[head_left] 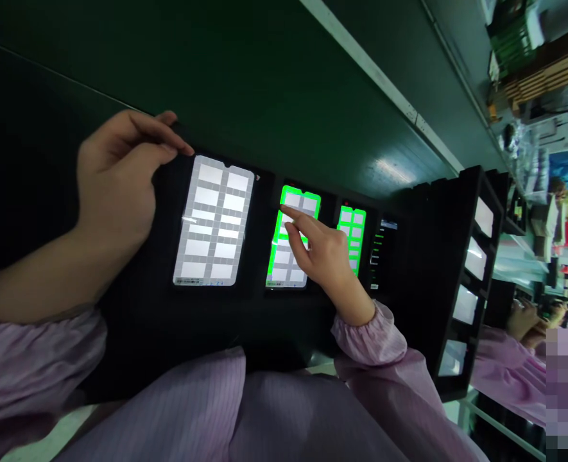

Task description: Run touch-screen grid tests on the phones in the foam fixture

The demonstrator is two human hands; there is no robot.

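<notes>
My left hand (120,173) is held over the top left corner of a lit smartphone (216,221), index finger stretched out, nothing in its grip. That screen carries a grid of white blocks on grey. On a second smartphone (284,263), whose grid is partly coloured green, the outstretched index finger of my right hand (325,247) rests at the upper left side of the screen. My right hand is empty and covers part of that screen. To its right a third smartphone (352,221) displays a green grid, partly hidden behind the hand and wrist.
A fourth, mostly dark screen (382,250) with small text lies at the row's right end. Beyond it stands a black rack (471,282) with several pale screens in its slots. A co-worker's hands (524,317) show at far right. A green-dark panel (245,83) rises behind the phones.
</notes>
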